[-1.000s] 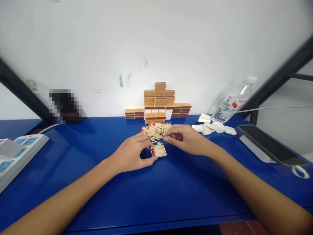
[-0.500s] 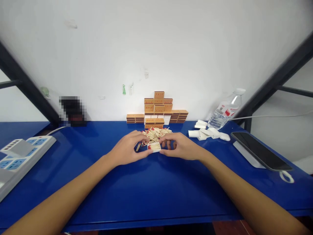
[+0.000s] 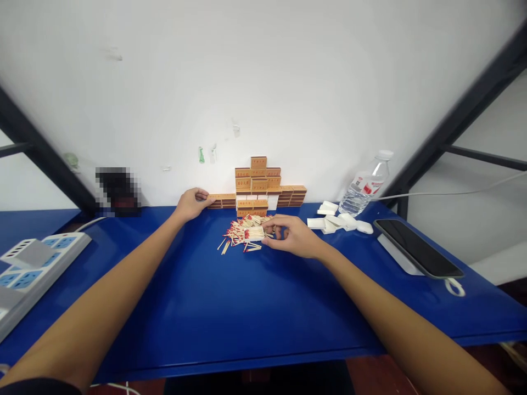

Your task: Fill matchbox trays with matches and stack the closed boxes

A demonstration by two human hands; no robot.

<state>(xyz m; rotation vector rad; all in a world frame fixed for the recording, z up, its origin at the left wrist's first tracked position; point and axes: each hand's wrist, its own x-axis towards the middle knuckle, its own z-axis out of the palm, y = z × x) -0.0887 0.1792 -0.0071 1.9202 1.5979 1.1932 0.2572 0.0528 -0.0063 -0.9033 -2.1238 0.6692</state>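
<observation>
My right hand (image 3: 290,236) pinches the right end of a small white matchbox tray (image 3: 254,234), which holds red-tipped matches. Around and behind this tray spreads a loose heap of matches (image 3: 239,226) on the blue table. My left hand (image 3: 191,204) reaches to the left end of a low stack of matchboxes (image 3: 222,199), its thumb and fingers closed on an end box. Orange matchboxes (image 3: 258,184) rise in a stepped pile against the wall. Several stray matches (image 3: 252,247) lie in front of the heap.
White matchbox trays (image 3: 329,223) lie to the right, beside a leaning clear water bottle (image 3: 365,186). Farther right is a phone (image 3: 418,248) with a white cable. A power strip (image 3: 37,263) occupies the left side. Dark metal frame bars (image 3: 457,115) flank the table.
My left hand has left the tray and moved left and back to the matchbox stack. My right hand keeps the tray, now closer to the match heap. The view has shifted slightly.
</observation>
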